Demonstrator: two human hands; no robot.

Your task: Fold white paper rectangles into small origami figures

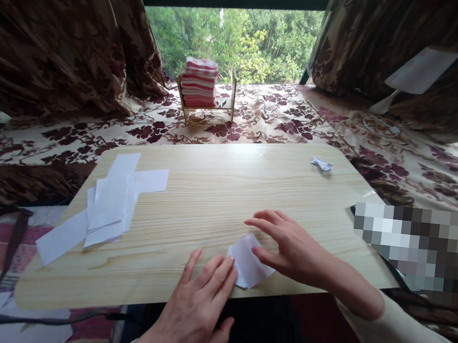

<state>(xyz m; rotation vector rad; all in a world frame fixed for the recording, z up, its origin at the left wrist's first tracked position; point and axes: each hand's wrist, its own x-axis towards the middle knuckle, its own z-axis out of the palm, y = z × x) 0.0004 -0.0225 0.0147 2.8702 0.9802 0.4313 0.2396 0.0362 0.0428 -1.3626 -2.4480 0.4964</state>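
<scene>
A small folded sheet of white paper (250, 264) lies near the front edge of the wooden table. My left hand (202, 305) rests at its left side, palm down, with outstretched fingers and the fingertips touching the paper's left edge. Over the right part of the sheet, my right hand (286, 246) hovers with its thumb and fingers apart. The thumb is at the paper's upper right; whether it touches I cannot tell. Neither hand grips anything.
Several loose white paper strips (109, 202) overlap on the table's left side. A small folded paper piece (322, 164) sits at the far right. Beyond the table (210, 191), a small rack holds folded striped cloths (199, 84). A white lamp (421, 72) stands at right.
</scene>
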